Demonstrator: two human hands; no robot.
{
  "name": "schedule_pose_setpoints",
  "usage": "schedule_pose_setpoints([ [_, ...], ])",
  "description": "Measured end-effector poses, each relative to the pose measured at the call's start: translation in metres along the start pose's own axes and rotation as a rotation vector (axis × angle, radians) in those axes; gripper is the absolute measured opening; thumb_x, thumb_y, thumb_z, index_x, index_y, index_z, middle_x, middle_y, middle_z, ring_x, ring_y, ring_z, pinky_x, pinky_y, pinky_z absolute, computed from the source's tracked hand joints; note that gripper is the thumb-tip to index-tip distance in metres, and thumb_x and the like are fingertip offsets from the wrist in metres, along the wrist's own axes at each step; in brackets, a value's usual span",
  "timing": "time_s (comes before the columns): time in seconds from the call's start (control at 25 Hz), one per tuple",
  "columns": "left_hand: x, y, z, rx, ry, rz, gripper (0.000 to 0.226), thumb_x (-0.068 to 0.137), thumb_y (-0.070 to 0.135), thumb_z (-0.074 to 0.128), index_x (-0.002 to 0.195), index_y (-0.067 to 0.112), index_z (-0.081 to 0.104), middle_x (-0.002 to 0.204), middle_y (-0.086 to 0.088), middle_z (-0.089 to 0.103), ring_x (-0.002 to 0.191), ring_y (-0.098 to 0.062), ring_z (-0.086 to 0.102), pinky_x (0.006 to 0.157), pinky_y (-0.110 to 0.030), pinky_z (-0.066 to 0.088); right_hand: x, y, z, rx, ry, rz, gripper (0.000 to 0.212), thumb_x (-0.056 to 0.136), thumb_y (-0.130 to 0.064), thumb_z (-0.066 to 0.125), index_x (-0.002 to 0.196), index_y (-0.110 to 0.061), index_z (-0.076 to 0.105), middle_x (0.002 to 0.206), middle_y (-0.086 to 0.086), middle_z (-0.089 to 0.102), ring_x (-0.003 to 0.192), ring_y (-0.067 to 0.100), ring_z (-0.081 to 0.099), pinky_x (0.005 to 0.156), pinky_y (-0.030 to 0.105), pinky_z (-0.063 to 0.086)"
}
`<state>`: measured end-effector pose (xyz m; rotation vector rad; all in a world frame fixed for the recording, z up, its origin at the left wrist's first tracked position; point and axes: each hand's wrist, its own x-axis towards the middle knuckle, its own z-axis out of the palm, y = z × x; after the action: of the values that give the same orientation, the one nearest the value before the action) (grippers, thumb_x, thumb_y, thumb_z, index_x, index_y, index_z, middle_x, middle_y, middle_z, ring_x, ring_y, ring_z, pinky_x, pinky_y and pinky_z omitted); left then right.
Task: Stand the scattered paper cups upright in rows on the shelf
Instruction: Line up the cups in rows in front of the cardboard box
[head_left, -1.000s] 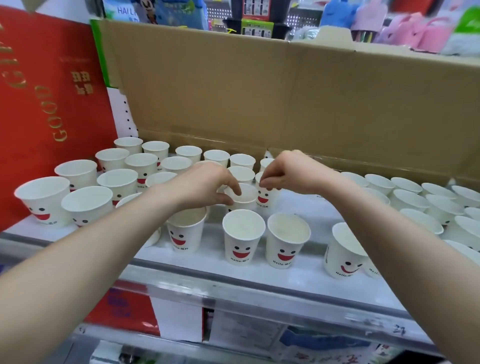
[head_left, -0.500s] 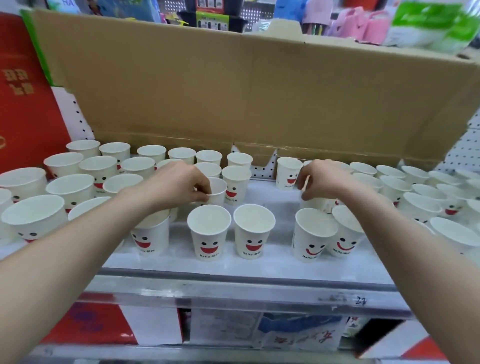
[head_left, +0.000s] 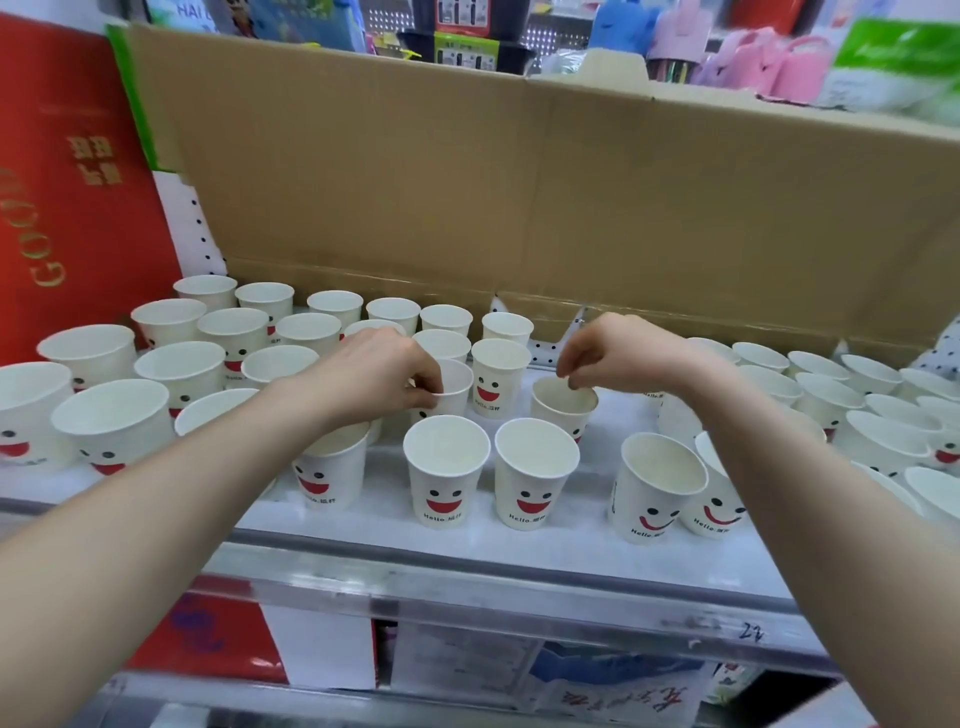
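Left hand: the left hand (head_left: 382, 371) reaches in from the front edge of the shelf (head_left: 519, 540), with thumb and fingertips curled and pinching the near rim of the left-hand cup (head_left: 457, 387).
Right hand: the right hand (head_left: 621, 358) hangs over the right-hand cup (head_left: 563, 408), fingers bent down. The fingertips appear to pinch its far rim.
Where the cups are: both held cups stand mouth up in the middle of the shelf, just behind the front-row pair (head_left: 445, 478). Many more paper cups (head_left: 182, 364) stand packed toward the left end, and others toward the right end.
Step in hand: probably setting these two cups into line behind the front row.
Doing it well: hold each cup lightly by the rim, since thin paper buckles. Set the base down flat, smiling face forward, close beside its neighbour without knocking it.
Watch: two leaning cups (head_left: 657, 488) near the front edge on the right tilt against each other and likely need straightening.
Edges: a cardboard wall (head_left: 519, 208) closes the back edge, a red box (head_left: 67, 208) closes the left end, and a clear rail runs along the front.
Open room: there is bare shelf between the middle group and the right group, and a strip along the front.
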<state>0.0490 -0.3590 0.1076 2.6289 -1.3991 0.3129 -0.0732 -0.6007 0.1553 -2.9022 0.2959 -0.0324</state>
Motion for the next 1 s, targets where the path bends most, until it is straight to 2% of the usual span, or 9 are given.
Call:
schedule_pose_setpoints([
  [0.08, -0.001, 0.001, 0.001, -0.006, 0.005, -0.002, 0.008, 0.085, 0.036, 0.066, 0.090, 0.034, 0.071, 0.090, 0.015, 0.069, 0.086, -0.011, 0.057, 0.069, -0.031, 0.050, -0.009, 0.008, -0.004, -0.129, -0.127, -0.020, 0.035, 0.080, -0.005, 0.056, 0.096, -0.031, 0.073, 0.098, -0.013, 0.070, 0.097, 0.010, 0.062, 0.086, 0.030, 0.052],
  [0.12, -0.001, 0.001, 0.001, -0.008, 0.010, -0.004, 0.008, 0.085, 0.036, 0.065, 0.090, 0.034, 0.071, 0.089, 0.015, 0.069, 0.086, -0.011, 0.057, 0.069, -0.032, 0.050, -0.011, 0.012, -0.002, -0.193, -0.145, -0.034, 0.039, 0.078, -0.001, 0.056, 0.098, -0.030, 0.074, 0.100, -0.012, 0.069, 0.097, 0.010, 0.061, 0.081, 0.026, 0.052],
  [0.2, -0.001, 0.001, 0.002, -0.008, 0.015, -0.007, 0.007, 0.085, 0.035, 0.066, 0.090, 0.034, 0.071, 0.089, 0.014, 0.069, 0.086, -0.011, 0.057, 0.071, -0.033, 0.050, -0.012, 0.014, 0.006, -0.243, -0.097, -0.059, 0.034, 0.077, -0.001, 0.063, 0.096, -0.027, 0.075, 0.097, -0.010, 0.071, 0.090, 0.009, 0.060, 0.066, 0.017, 0.047],
  [0.36, -0.002, -0.004, 0.001, 0.033, 0.005, -0.008, 0.008, 0.085, 0.035, 0.066, 0.091, 0.034, 0.071, 0.091, 0.012, 0.069, 0.085, -0.010, 0.056, 0.062, -0.027, 0.039, -0.007, 0.000, 0.022, -0.156, -0.013, -0.174, 0.015, 0.079, -0.016, 0.075, 0.092, -0.021, 0.077, 0.089, -0.007, 0.073, 0.081, 0.012, 0.062, 0.067, 0.022, 0.049],
  [0.48, -0.004, -0.007, -0.001, 0.036, 0.018, 0.012, 0.010, 0.084, 0.035, 0.067, 0.093, 0.034, 0.071, 0.091, 0.014, 0.069, 0.082, -0.008, 0.057, 0.055, -0.018, 0.030, -0.001, -0.016, 0.028, -0.070, 0.027, -0.267, 0.015, 0.078, -0.017, 0.075, 0.090, -0.025, 0.077, 0.081, -0.013, 0.069, 0.071, 0.001, 0.058, 0.057, 0.014, 0.037],
  [0.56, -0.005, -0.006, -0.001, 0.021, 0.029, 0.009, 0.011, 0.084, 0.038, 0.066, 0.094, 0.035, 0.071, 0.091, 0.014, 0.069, 0.084, -0.008, 0.058, 0.058, -0.022, 0.032, 0.000, -0.019, 0.026, -0.055, 0.017, -0.287, 0.018, 0.078, -0.017, 0.075, 0.092, -0.027, 0.076, 0.081, -0.018, 0.067, 0.069, -0.006, 0.053, 0.055, 0.006, 0.035],
  [0.64, -0.007, -0.004, -0.002, 0.023, 0.038, 0.000, 0.011, 0.086, 0.038, 0.064, 0.094, 0.036, 0.070, 0.091, 0.013, 0.068, 0.085, -0.011, 0.057, 0.062, -0.026, 0.033, -0.001, -0.016, 0.022, -0.150, 0.005, -0.282, 0.022, 0.079, -0.016, 0.075, 0.097, -0.027, 0.075, 0.085, -0.018, 0.064, 0.072, -0.002, 0.051, 0.056, 0.004, 0.034],
  [0.76, -0.007, -0.004, -0.003, 0.032, 0.049, 0.002, 0.011, 0.087, 0.036, 0.064, 0.095, 0.035, 0.071, 0.091, 0.011, 0.068, 0.085, -0.012, 0.057, 0.063, -0.026, 0.032, -0.001, -0.009, 0.023, -0.255, 0.021, -0.271, 0.020, 0.081, -0.016, 0.073, 0.097, -0.027, 0.075, 0.096, -0.014, 0.070, 0.082, 0.006, 0.050, 0.058, 0.005, 0.029],
  [1.0, -0.010, -0.002, -0.005, 0.039, 0.054, -0.009, 0.012, 0.087, 0.035, 0.064, 0.097, 0.033, 0.071, 0.091, 0.009, 0.069, 0.084, -0.012, 0.056, 0.063, -0.026, 0.031, 0.006, -0.021, 0.039, -0.158, 0.090, -0.317, 0.015, 0.082, -0.012, 0.073, 0.094, -0.020, 0.077, 0.094, -0.009, 0.072, 0.087, 0.011, 0.055, 0.071, 0.022, 0.039],
])
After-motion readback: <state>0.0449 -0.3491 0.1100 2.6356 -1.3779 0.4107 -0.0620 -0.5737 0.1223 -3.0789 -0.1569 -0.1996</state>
